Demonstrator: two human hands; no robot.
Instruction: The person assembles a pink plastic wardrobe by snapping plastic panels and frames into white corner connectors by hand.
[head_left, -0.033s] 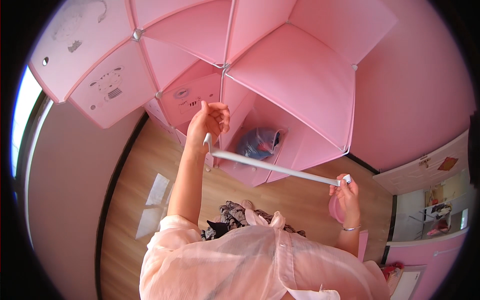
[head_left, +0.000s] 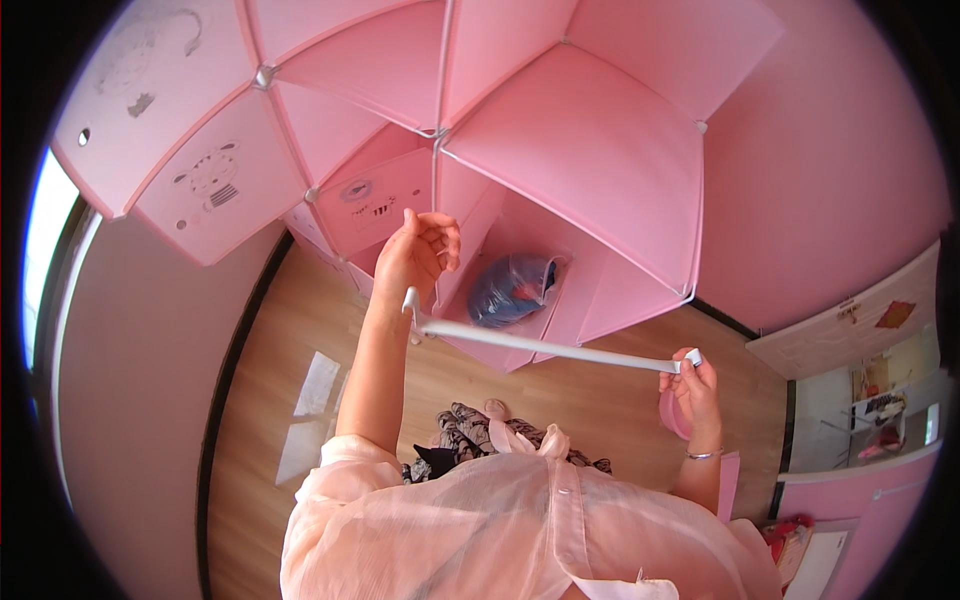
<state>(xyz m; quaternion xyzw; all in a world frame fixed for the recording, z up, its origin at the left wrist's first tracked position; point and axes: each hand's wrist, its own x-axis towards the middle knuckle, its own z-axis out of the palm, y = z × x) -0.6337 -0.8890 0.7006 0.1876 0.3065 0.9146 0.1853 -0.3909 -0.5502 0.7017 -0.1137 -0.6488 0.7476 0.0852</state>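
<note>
A person seen from above has the right grip (head_left: 692,390) closed around one end of a long, narrow, white bar with a hooked far end (head_left: 545,346). The bar stretches leftward from that grip, its hook beside the left wrist; whether they touch, I cannot tell. The left grip (head_left: 418,248), raised beyond the hook, is loosely curled with nothing visible in it. Ahead of both grips stands a glossy pink panelled cube cabinet (head_left: 580,150), its panels joined at the corners. Left of the left grip, pale pink doors printed with cartoon animals (head_left: 218,180) are fitted. Ahead and right of the left grip, a doorless lower compartment contains a see-through plastic bag of dark blue stuff (head_left: 512,290). The cabinet appears largely assembled; the bar is not fixed to it.
</note>
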